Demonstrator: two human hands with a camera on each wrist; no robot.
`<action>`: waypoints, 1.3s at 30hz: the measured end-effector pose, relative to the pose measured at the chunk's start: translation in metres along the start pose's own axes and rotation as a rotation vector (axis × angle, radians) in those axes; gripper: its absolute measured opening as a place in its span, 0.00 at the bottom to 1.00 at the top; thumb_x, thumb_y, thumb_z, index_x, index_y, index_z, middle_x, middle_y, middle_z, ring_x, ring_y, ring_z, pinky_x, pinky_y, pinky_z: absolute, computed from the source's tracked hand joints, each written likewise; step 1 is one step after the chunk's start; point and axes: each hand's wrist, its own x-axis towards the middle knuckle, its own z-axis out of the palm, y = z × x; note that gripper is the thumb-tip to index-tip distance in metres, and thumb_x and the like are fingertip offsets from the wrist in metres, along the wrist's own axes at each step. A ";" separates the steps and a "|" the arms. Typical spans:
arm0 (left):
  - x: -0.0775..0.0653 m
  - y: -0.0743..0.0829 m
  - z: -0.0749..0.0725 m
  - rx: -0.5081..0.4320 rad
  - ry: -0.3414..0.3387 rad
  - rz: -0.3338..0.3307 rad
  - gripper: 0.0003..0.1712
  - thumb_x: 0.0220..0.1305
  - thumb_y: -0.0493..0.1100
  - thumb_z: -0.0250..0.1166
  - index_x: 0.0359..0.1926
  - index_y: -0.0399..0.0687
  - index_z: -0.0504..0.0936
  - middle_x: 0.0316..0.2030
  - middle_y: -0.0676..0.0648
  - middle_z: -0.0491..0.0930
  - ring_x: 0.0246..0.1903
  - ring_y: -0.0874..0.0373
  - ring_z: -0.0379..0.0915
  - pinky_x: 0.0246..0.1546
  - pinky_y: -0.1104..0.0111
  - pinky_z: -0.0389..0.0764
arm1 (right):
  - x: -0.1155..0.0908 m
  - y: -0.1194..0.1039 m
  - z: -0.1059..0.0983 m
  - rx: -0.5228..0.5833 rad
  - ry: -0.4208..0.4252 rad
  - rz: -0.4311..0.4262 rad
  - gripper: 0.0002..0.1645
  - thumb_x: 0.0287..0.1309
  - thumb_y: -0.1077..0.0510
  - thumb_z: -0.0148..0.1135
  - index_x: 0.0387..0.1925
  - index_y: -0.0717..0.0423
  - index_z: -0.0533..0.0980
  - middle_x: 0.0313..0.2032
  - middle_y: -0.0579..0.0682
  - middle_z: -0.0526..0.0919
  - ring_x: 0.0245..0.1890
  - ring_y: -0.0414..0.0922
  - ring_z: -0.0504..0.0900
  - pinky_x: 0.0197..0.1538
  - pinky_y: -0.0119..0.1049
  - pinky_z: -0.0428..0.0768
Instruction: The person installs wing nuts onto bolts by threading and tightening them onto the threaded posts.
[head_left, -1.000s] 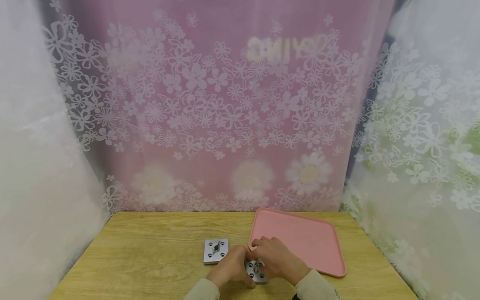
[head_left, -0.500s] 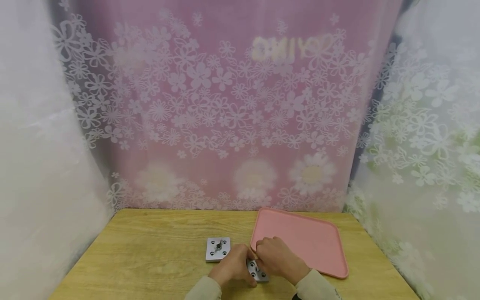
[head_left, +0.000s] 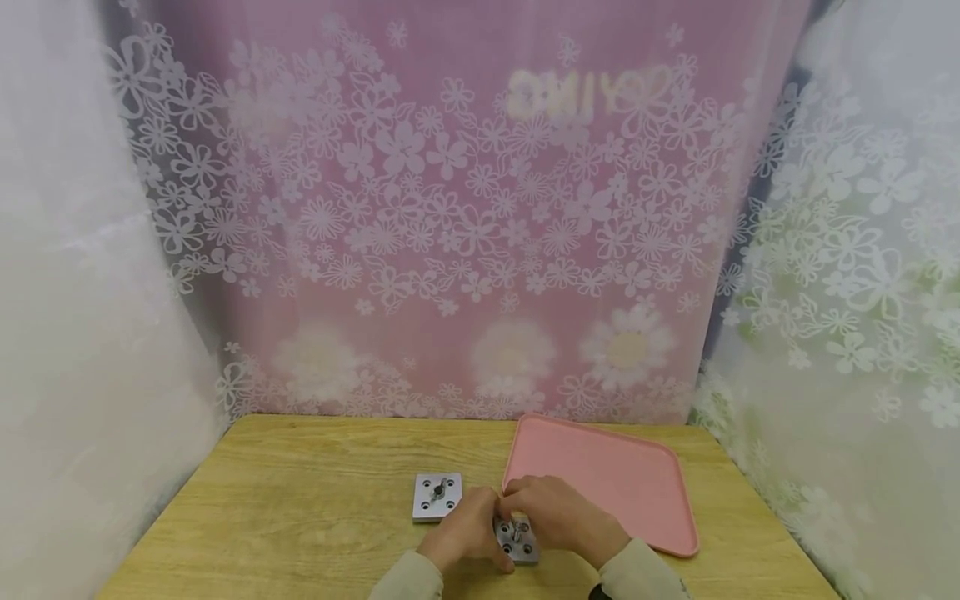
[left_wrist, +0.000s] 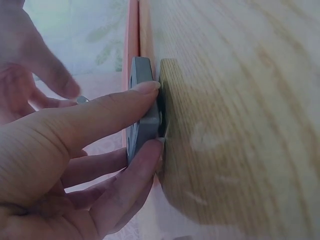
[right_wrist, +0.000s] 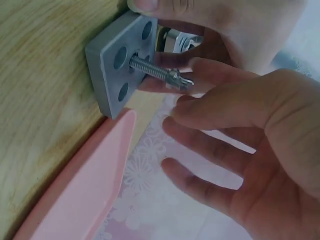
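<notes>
My left hand grips a square metal plate by its edges, thumb on one side and fingers on the other. The plate has several round holes, and a threaded bolt stands out from its middle. Near the bolt's free end sits a small nut that looks like a wing nut. Close beside it is my right hand, fingers loosely bent and spread, with the thumb tip just off the nut; no firm hold shows. A second similar plate, with its wing nut, lies left of my hands.
A pink tray lies on the wooden table, behind and to the right of my hands. Flower-patterned curtains enclose the table at the back and both sides.
My right fingers curled in over the bolt half a second ago and have since drawn back, so the nut shows again. The left hand keeps its grip on the plate.
</notes>
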 end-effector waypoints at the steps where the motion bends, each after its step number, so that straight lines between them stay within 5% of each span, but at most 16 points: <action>1: 0.000 0.000 0.000 0.003 0.000 0.000 0.27 0.28 0.38 0.90 0.32 0.44 0.85 0.27 0.56 0.81 0.27 0.69 0.69 0.31 0.74 0.74 | 0.000 0.000 0.001 0.002 -0.010 0.001 0.20 0.46 0.69 0.78 0.36 0.42 0.85 0.38 0.38 0.85 0.34 0.34 0.79 0.35 0.30 0.79; 11: -0.001 0.002 0.001 0.024 0.011 0.031 0.24 0.26 0.36 0.90 0.29 0.46 0.87 0.24 0.57 0.82 0.25 0.72 0.68 0.30 0.76 0.73 | 0.001 0.001 0.009 -0.056 -0.026 0.059 0.20 0.43 0.67 0.79 0.33 0.38 0.85 0.31 0.38 0.83 0.27 0.34 0.76 0.28 0.31 0.73; 17: 0.000 0.000 0.002 0.020 0.008 0.031 0.25 0.26 0.36 0.90 0.31 0.44 0.89 0.27 0.55 0.87 0.28 0.69 0.75 0.32 0.76 0.76 | -0.001 0.002 0.010 -0.137 -0.009 0.108 0.09 0.47 0.54 0.79 0.25 0.41 0.83 0.25 0.38 0.80 0.22 0.35 0.74 0.25 0.32 0.73; 25: 0.000 -0.001 0.004 0.069 0.026 0.027 0.28 0.24 0.39 0.91 0.34 0.41 0.89 0.31 0.51 0.89 0.33 0.66 0.79 0.38 0.73 0.80 | -0.003 -0.002 0.015 -0.249 0.041 0.195 0.22 0.51 0.45 0.75 0.14 0.46 0.72 0.20 0.41 0.77 0.20 0.39 0.75 0.23 0.37 0.75; 33: -0.001 0.000 0.006 0.052 0.030 0.039 0.25 0.23 0.38 0.91 0.29 0.45 0.89 0.26 0.56 0.86 0.28 0.70 0.73 0.33 0.76 0.76 | -0.004 -0.001 0.014 -0.221 0.090 0.165 0.21 0.53 0.49 0.72 0.14 0.44 0.69 0.17 0.40 0.73 0.17 0.38 0.70 0.21 0.35 0.71; 37: -0.001 -0.001 0.005 0.052 0.034 0.025 0.28 0.24 0.38 0.91 0.33 0.44 0.88 0.29 0.55 0.86 0.30 0.70 0.74 0.37 0.74 0.79 | -0.003 -0.001 0.006 -0.170 0.110 0.125 0.15 0.49 0.60 0.71 0.20 0.44 0.72 0.19 0.39 0.71 0.18 0.35 0.61 0.21 0.31 0.63; 39: -0.001 -0.002 0.004 0.044 0.034 0.019 0.29 0.24 0.38 0.91 0.34 0.43 0.88 0.30 0.55 0.86 0.30 0.69 0.75 0.38 0.74 0.79 | -0.002 -0.001 0.002 -0.134 0.106 0.086 0.14 0.47 0.63 0.73 0.25 0.43 0.76 0.22 0.39 0.76 0.19 0.34 0.64 0.23 0.30 0.64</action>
